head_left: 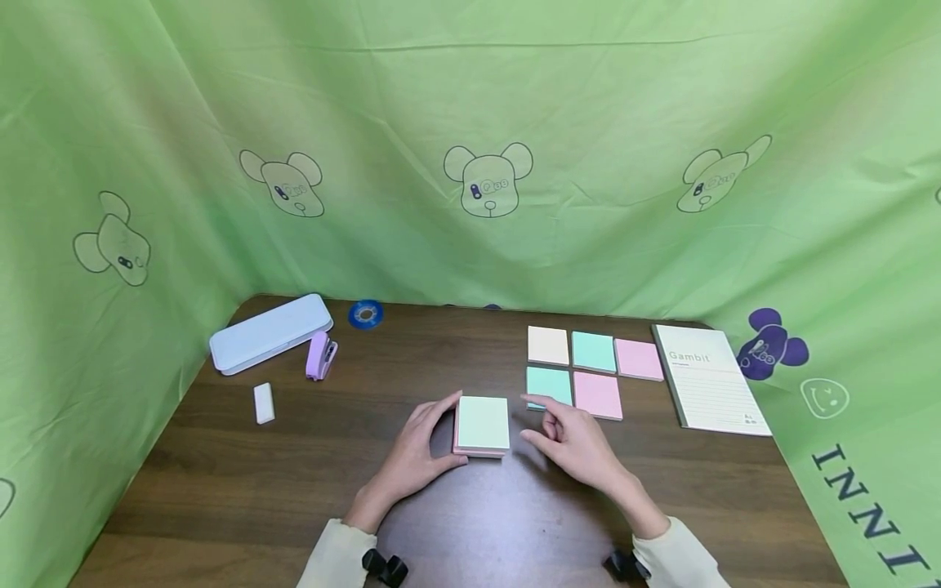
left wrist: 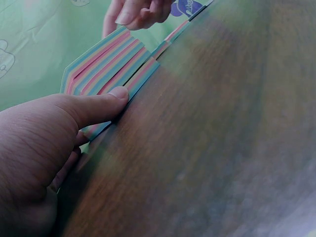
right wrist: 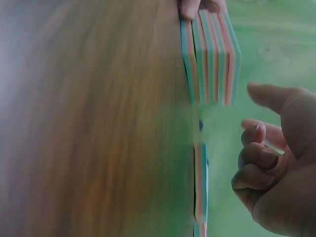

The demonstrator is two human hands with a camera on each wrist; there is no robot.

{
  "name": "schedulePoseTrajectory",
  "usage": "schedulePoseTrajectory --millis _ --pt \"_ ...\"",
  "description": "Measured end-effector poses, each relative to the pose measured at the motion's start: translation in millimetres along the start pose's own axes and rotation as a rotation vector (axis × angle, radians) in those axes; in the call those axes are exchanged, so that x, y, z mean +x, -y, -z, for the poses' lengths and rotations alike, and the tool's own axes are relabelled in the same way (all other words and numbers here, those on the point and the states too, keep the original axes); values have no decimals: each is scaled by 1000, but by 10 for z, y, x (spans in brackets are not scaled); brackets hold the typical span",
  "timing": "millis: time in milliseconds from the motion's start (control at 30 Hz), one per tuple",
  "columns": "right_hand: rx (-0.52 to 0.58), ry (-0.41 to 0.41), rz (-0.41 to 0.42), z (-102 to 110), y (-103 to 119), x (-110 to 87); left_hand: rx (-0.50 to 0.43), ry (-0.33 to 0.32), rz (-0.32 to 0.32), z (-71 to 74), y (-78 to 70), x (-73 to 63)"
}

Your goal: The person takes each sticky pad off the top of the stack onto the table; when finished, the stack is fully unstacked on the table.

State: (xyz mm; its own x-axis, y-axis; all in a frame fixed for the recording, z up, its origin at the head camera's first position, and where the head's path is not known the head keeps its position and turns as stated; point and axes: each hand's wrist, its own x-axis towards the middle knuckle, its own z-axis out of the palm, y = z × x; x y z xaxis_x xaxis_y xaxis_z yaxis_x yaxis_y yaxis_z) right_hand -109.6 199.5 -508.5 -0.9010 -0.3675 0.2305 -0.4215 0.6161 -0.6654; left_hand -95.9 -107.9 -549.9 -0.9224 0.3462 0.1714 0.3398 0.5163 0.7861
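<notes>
A stack of sticky note pads stands near the middle of the table, its top sheet pale green. My left hand grips the stack from the left, fingers along its far side and thumb at the near edge. In the left wrist view the thumb presses a low pad of the striped stack. My right hand hovers right of the stack, apart from it. Thumb and index finger are spread with nothing between them; the right wrist view shows the other fingers loosely curled.
Several single pads lie in two rows behind my right hand, among them a cream pad and a pink pad. A notebook lies at far right. Leftward are a pencil case, purple stapler, white eraser and blue tape roll.
</notes>
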Motion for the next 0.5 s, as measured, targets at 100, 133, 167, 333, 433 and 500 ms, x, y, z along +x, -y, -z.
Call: schedulePoseTrajectory --millis 100,133,167,333,433,500 --pt "11 36 -10 -87 85 30 5 2 -3 3 -3 0" --pt "15 50 -15 -116 114 45 6 1 -4 3 -3 1" --pt "11 63 -18 -142 141 61 5 -1 -5 2 -3 1" --pt "-31 112 -40 -253 237 143 4 -7 -2 -5 4 2" --pt "-52 123 -68 -297 267 181 5 -3 5 -6 6 0" --pt "-60 128 -89 -320 278 199 5 -1 7 -7 6 -2"
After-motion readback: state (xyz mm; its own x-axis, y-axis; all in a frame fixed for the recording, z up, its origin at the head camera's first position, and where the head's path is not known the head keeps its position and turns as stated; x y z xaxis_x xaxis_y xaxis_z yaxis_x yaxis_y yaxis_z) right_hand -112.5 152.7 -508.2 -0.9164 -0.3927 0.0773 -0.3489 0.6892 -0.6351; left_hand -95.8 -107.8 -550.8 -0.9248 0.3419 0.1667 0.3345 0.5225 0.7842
